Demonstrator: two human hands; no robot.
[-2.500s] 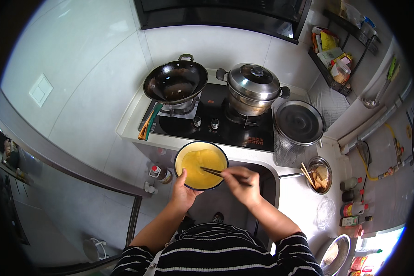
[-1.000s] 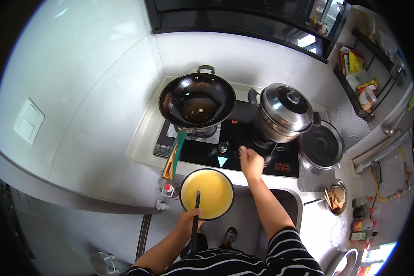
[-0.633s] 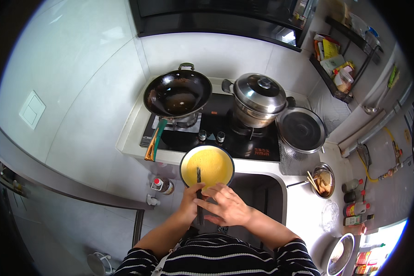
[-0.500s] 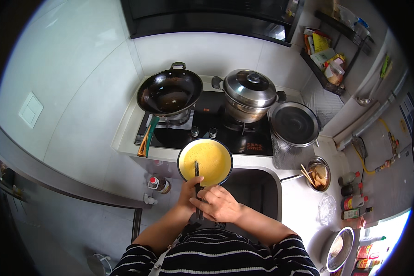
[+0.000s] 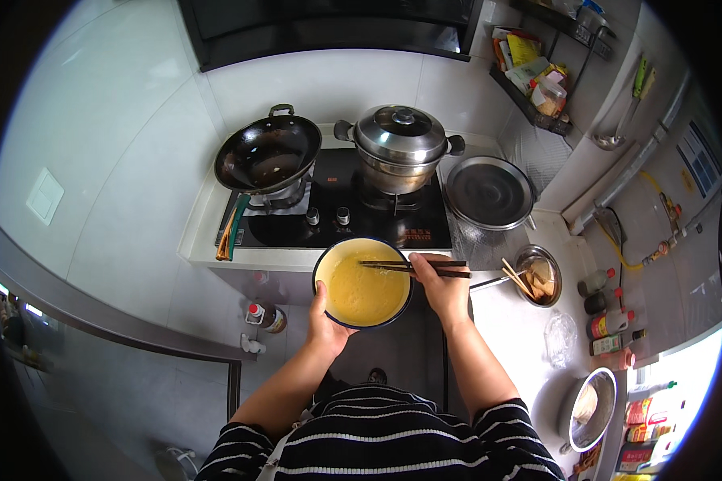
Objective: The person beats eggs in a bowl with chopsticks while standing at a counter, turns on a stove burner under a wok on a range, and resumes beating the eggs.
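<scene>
A dark-rimmed bowl [image 5: 322,282] of frothy yellow liquid, which looks like beaten egg, is in front of me, short of the stove. My left hand [image 5: 326,325] grips its near left side, thumb over the rim and fingers underneath. Dark chopsticks [image 5: 425,267] lie nearly level across the bowl's right rim, their tips at the liquid. Around their thick ends my right hand [image 5: 440,290] is closed, just outside the bowl.
A black wok [image 5: 269,156] sits on the left burner, its handle toward me. On the right burner stands a lidded steel pot [image 5: 401,148], beside a dark round pan [image 5: 489,192]. A steel bowl with food [image 5: 540,276] and several bottles [image 5: 610,324] occupy the right counter.
My right hand has moved right, off the bowl's near side, and the chopsticks have turned from upright to sideways. My left hand now holds the bowl's side. The view has shifted right.
</scene>
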